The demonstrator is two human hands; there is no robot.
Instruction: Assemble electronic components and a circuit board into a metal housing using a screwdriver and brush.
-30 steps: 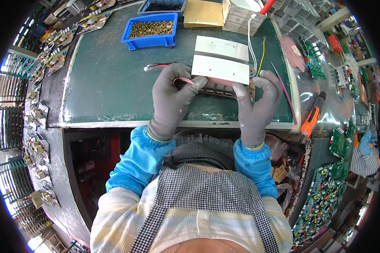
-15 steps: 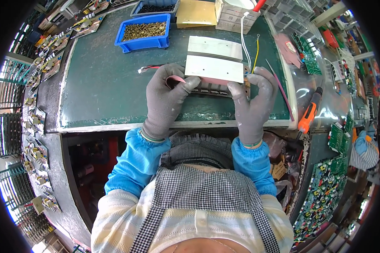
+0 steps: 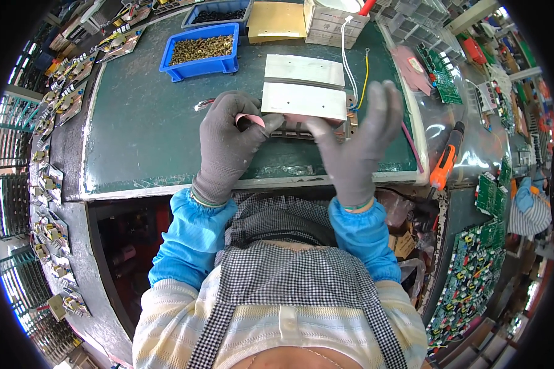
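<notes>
Both my hands wear grey work gloves. My left hand (image 3: 223, 142) is closed on a thin pink strip (image 3: 251, 119), whose end curls up beside the thumb. The strip runs along the near side of an assembly with a near white metal plate (image 3: 303, 102) and a far white plate (image 3: 305, 70). Dark parts show beneath the strip. At the right end of the near plate is my right hand (image 3: 354, 154), its fingers raised, spread and smeared by motion. Its thumb tip is at the strip. White and yellow wires (image 3: 364, 80) rise from the assembly's right side.
A blue bin (image 3: 202, 54) of small brass-coloured parts stands at the back left, beside a bin of black parts (image 3: 218, 13). A cardboard box (image 3: 334, 27) is behind the plates. An orange-handled tool (image 3: 447, 161) lies right; green circuit boards (image 3: 471, 289) crowd the lower right.
My right hand's fingers have lifted off the plate's right end and opened upward, while its thumb stays low. The left hand keeps its hold on the strip. The whole view has shifted slightly.
</notes>
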